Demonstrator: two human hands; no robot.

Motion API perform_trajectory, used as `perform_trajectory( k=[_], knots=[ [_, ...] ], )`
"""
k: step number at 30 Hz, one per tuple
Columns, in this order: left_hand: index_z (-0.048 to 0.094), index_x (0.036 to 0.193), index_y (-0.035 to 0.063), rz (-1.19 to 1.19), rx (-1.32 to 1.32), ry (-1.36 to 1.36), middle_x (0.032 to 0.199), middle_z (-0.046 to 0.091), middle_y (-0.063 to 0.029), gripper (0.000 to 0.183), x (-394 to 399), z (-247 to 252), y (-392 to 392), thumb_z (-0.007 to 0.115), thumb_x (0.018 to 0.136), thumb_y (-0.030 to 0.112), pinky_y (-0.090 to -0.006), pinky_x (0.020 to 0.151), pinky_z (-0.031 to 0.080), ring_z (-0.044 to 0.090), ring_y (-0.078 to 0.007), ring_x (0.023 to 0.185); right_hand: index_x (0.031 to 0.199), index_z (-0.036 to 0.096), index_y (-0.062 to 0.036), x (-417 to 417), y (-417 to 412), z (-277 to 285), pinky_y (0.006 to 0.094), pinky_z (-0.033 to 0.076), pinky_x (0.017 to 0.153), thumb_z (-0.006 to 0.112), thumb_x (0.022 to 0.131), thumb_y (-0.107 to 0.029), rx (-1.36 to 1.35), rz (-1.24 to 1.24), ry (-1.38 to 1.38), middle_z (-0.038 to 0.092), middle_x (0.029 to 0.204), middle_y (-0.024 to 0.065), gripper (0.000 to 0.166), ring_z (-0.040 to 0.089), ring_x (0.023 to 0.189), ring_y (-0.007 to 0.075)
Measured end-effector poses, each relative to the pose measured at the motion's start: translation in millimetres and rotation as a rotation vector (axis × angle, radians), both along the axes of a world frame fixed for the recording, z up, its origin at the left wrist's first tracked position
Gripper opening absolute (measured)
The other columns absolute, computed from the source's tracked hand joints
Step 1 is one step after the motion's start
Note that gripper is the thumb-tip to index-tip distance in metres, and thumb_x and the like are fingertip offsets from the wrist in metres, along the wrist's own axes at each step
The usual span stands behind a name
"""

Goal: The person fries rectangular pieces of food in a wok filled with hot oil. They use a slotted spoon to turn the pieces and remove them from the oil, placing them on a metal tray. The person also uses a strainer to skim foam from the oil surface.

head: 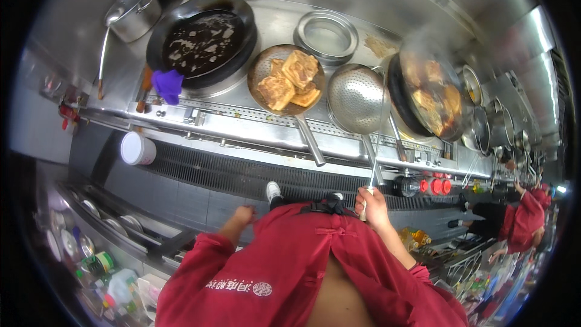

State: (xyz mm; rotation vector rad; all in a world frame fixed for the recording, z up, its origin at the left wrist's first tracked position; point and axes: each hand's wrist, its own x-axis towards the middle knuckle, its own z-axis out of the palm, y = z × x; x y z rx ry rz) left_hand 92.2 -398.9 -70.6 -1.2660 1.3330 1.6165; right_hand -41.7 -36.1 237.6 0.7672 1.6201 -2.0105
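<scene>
My right hand (373, 206) is closed round the pale handle of a long thin metal rod (379, 145) with a bent, hook-like tip. The rod points away from me and passes in front of a perforated strainer (356, 95) that holds nothing. My left hand (245, 215) hangs low beside my red jacket (254, 272), its fingers partly hidden. To the left of that strainer, another perforated strainer (255, 82) holds several browned, fried slabs (299, 68). At the right, large browned pieces (431, 109) lie in a steaming wok (400, 95).
A wok of dark liquid (199, 41) stands at the left, with a purple cloth (167, 86) by its rim. Near it are a steel pot (136, 16) and a ladle (104, 61). A white bucket (136, 147) sits below the stove edge. A person in red (524, 218) stands farther right.
</scene>
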Motion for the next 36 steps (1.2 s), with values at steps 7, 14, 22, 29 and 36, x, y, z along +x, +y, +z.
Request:
perform_trajectory(
  k=[7,14,22,29,36],
  knots=[
    [0.060,0.111,0.0047,-0.440,-0.090,0.215,0.105,0.067,-0.0076,0.038,-20,-59,22,0.070,0.076,0.016,-0.0331,0.078,0.053,0.065,-0.0218,0.093,0.092,0.046,-0.0086,13,34,4,0.0254,0.036,0.043,0.059,0.090,-0.014,-0.045,-0.015,-0.004,0.046,0.066,-0.0003,0.014,0.043,0.050,0.0097],
    [0.061,0.106,0.0051,-0.242,-0.162,0.084,0.093,0.066,-0.0104,0.026,-57,13,69,0.057,0.090,0.025,-0.0350,0.060,0.053,0.065,-0.0214,0.077,0.091,0.049,-0.0061,30,121,-9,0.0251,0.039,0.043,0.059,0.091,-0.020,0.134,0.086,0.027,0.051,0.064,0.0005,0.017,0.047,0.050,0.0087],
    [0.059,0.107,0.0087,-0.214,-0.214,0.064,0.093,0.065,-0.0099,0.021,-80,53,225,0.055,0.089,0.019,-0.0342,0.065,0.051,0.064,-0.0222,0.075,0.092,0.056,-0.0018,45,288,-36,0.0317,0.048,0.057,0.063,0.087,-0.021,0.508,0.147,0.354,0.061,0.068,0.0098,0.021,0.060,0.059,0.0174],
    [0.063,0.108,0.0034,-0.642,-0.352,0.550,0.093,0.068,-0.0127,0.024,-105,71,338,0.058,0.087,0.016,-0.0289,0.071,0.051,0.065,-0.0200,0.085,0.095,0.056,0.0014,28,404,-37,0.0346,0.048,0.063,0.063,0.086,-0.020,0.612,0.125,0.308,0.062,0.072,0.0161,0.024,0.062,0.066,0.0239],
    [0.053,0.119,0.0034,-0.232,-0.173,0.185,0.105,0.064,-0.0158,0.030,-99,88,340,0.048,0.092,0.017,-0.0351,0.069,0.053,0.063,-0.0260,0.086,0.090,0.056,0.0048,-12,466,-26,0.0428,0.048,0.065,0.063,0.084,-0.020,0.904,0.066,0.421,0.062,0.076,0.0257,0.026,0.063,0.073,0.0407]
  ],
)
